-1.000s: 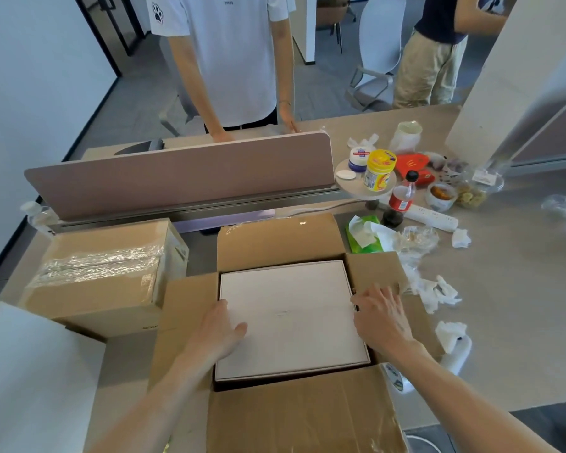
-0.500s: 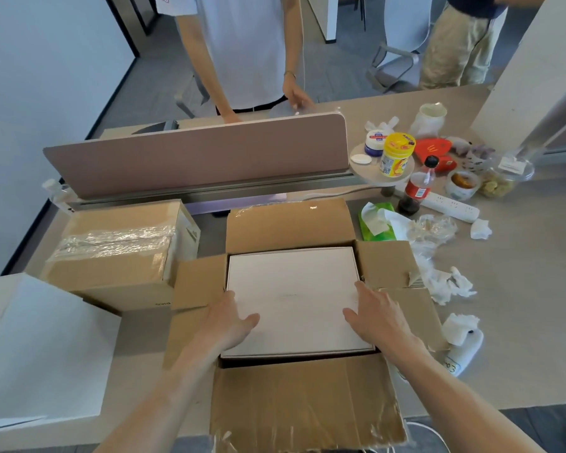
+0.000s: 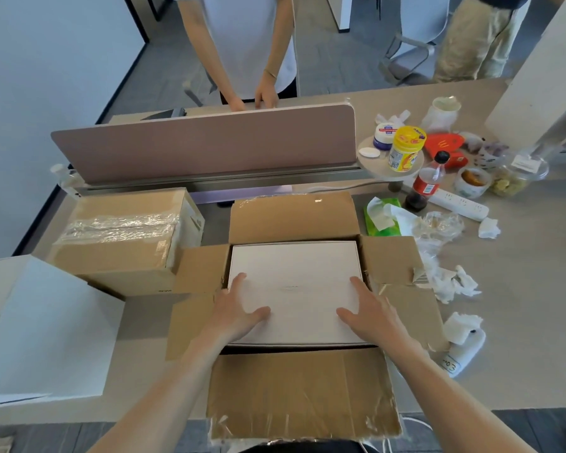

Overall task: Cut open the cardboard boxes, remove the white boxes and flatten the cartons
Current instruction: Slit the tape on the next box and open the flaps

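Note:
An opened cardboard carton (image 3: 303, 390) lies in front of me with all its flaps spread outward. Inside it sits a flat white box (image 3: 296, 269), its top face showing. My left hand (image 3: 239, 308) rests flat on the near left part of the white box, fingers spread. My right hand (image 3: 370, 310) lies flat on the near right part, fingers also spread. A second carton (image 3: 125, 243), still taped shut, stands to the left. A white box (image 3: 43, 331) lies at the near left of the table.
A pink desk divider (image 3: 206, 142) runs behind the cartons; a person stands beyond it, another at far right. Jars, a cola bottle (image 3: 423, 188), a power strip (image 3: 458, 202), a green tissue pack (image 3: 383, 217) and crumpled tissues crowd the right side.
Both hands have slid inward from the white box's side edges onto its top face. The view has shifted, so everything appears a little further right.

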The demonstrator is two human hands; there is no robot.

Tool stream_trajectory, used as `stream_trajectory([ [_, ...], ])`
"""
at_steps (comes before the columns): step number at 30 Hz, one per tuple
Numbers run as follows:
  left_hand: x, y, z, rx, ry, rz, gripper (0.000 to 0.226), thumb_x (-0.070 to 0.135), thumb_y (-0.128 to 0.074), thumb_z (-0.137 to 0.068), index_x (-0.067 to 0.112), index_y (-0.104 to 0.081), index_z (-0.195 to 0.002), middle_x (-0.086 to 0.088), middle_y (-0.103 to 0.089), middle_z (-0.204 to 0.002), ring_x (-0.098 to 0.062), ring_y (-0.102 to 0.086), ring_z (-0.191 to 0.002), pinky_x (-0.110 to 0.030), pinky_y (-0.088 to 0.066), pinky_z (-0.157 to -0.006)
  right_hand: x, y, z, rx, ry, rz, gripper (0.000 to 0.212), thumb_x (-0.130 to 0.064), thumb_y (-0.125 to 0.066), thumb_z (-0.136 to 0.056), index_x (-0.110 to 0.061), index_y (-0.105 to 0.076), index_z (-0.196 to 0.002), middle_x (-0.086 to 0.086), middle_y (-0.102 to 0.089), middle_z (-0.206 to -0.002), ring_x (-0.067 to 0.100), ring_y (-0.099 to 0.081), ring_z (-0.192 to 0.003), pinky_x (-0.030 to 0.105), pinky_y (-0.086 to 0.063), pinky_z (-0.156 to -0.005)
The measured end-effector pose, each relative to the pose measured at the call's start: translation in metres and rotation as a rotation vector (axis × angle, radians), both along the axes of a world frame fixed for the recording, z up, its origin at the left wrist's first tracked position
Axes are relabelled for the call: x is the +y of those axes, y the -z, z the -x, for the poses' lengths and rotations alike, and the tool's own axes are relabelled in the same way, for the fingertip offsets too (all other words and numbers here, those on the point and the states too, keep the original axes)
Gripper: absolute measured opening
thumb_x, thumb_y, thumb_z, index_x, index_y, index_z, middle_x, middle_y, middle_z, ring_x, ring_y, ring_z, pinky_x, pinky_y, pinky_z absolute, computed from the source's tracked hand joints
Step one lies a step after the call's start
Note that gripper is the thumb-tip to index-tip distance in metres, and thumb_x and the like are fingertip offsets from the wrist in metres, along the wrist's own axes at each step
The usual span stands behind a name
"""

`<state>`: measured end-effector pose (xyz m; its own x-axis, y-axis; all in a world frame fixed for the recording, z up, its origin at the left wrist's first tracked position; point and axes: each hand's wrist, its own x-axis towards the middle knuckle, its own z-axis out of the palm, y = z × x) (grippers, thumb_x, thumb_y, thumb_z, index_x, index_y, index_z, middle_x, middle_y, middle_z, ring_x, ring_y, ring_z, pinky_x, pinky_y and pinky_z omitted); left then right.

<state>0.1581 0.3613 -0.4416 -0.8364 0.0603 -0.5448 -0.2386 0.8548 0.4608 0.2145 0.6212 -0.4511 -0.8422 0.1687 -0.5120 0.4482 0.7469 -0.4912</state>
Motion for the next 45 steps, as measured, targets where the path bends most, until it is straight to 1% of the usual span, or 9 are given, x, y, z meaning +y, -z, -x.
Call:
stream_trajectory([
  [5,0.007,0.005,-0.005,0.033,-0.013,0.032,0.108,0.078,-0.070,-0.066,0.038,-0.020,-0.153,-0.008,-0.029,-0.149,-0.029,-0.031,-0.141,-0.041,-0.033,-0.109,-0.008,0.014,-0.001,0.059,0.053,0.116,0.087,-0.049,-0.064,-0.087,-0.036,-0.011,-0.155,0.010,-0.031,-0.150,0.030,-0.035,-0.137,0.042,-0.033,-0.109],
  [8,0.002,0.008,-0.005,0.040,-0.025,0.030,0.117,0.087,-0.062,-0.054,0.038,-0.023,-0.153,-0.009,-0.034,-0.149,-0.027,-0.027,-0.143,-0.042,-0.031,-0.111,-0.006,0.017,-0.005,0.110,0.071,0.105,0.087,-0.052,-0.068,-0.084,-0.036,-0.018,-0.154,0.007,-0.036,-0.148,0.027,-0.037,-0.136,0.040,-0.034,-0.108],
  [17,0.014,-0.026,-0.001,0.021,-0.177,-0.113,0.084,0.050,-0.073,-0.085,0.024,-0.033,-0.154,0.001,-0.034,-0.158,-0.021,-0.035,-0.143,-0.032,-0.031,-0.113,0.007,-0.012,0.007,0.232,0.092,0.070,0.074,-0.047,-0.068,-0.086,-0.036,-0.033,-0.150,0.002,-0.042,-0.150,0.024,-0.042,-0.135,0.038,-0.035,-0.107],
  [21,0.026,-0.049,0.005,0.054,-0.087,-0.026,0.080,0.057,-0.064,-0.089,0.028,-0.028,-0.155,0.005,-0.029,-0.160,-0.019,-0.032,-0.145,-0.023,-0.027,-0.108,0.016,-0.032,0.015,0.249,0.099,0.053,0.073,-0.048,-0.068,-0.086,-0.032,-0.036,-0.149,0.003,-0.048,-0.147,0.026,-0.044,-0.133,0.043,-0.038,-0.108],
  [27,0.028,-0.074,0.009,0.204,0.003,0.124,0.095,0.082,-0.055,-0.076,0.039,-0.023,-0.155,0.006,-0.047,-0.148,-0.025,-0.039,-0.138,-0.040,-0.041,-0.109,0.017,-0.057,0.017,0.354,0.168,0.046,0.076,-0.047,-0.073,-0.081,-0.024,-0.043,-0.147,0.003,-0.052,-0.142,0.024,-0.049,-0.128,0.040,-0.041,-0.104],
  [31,0.028,-0.104,0.012,0.347,0.028,0.147,0.104,0.088,-0.043,-0.066,0.037,-0.027,-0.154,-0.004,-0.051,-0.144,-0.029,-0.032,-0.140,-0.041,-0.031,-0.112,0.018,-0.088,0.023,0.427,0.155,0.061,0.088,-0.064,-0.065,-0.069,-0.024,-0.046,-0.145,0.004,-0.056,-0.138,0.024,-0.053,-0.124,0.041,-0.045,-0.101],
  [34,0.024,-0.133,0.017,0.412,-0.003,0.130,0.094,0.081,-0.055,-0.074,0.039,-0.026,-0.153,-0.010,-0.042,-0.146,-0.034,-0.024,-0.143,-0.044,-0.029,-0.113,0.015,-0.116,0.030,0.476,0.103,-0.001,0.075,-0.057,-0.066,-0.080,-0.028,-0.043,-0.146,0.000,-0.050,-0.144,0.023,-0.048,-0.129,0.038,-0.040,-0.102],
  [41,-0.003,-0.212,0.019,0.584,-0.101,0.121,0.091,0.074,-0.065,-0.075,0.041,-0.028,-0.150,-0.005,-0.037,-0.120,-0.031,-0.044,-0.120,-0.037,-0.044,-0.090,-0.010,-0.187,0.060,0.674,0.002,0.056,0.072,-0.055,-0.069,-0.081,-0.030,-0.046,-0.144,0.003,-0.045,-0.149,0.027,-0.047,-0.132,0.044,-0.040,-0.105],
  [45,-0.045,-0.255,0.012,0.662,-0.220,0.185,0.094,0.077,-0.063,-0.073,0.044,-0.024,-0.152,-0.005,-0.034,-0.133,-0.030,-0.041,-0.129,-0.039,-0.043,-0.101,-0.052,-0.227,0.075,0.800,-0.108,0.124,0.069,-0.051,-0.071,-0.082,-0.026,-0.048,-0.142,0.000,-0.052,-0.142,0.025,-0.051,-0.125,0.044,-0.044,-0.102],
])
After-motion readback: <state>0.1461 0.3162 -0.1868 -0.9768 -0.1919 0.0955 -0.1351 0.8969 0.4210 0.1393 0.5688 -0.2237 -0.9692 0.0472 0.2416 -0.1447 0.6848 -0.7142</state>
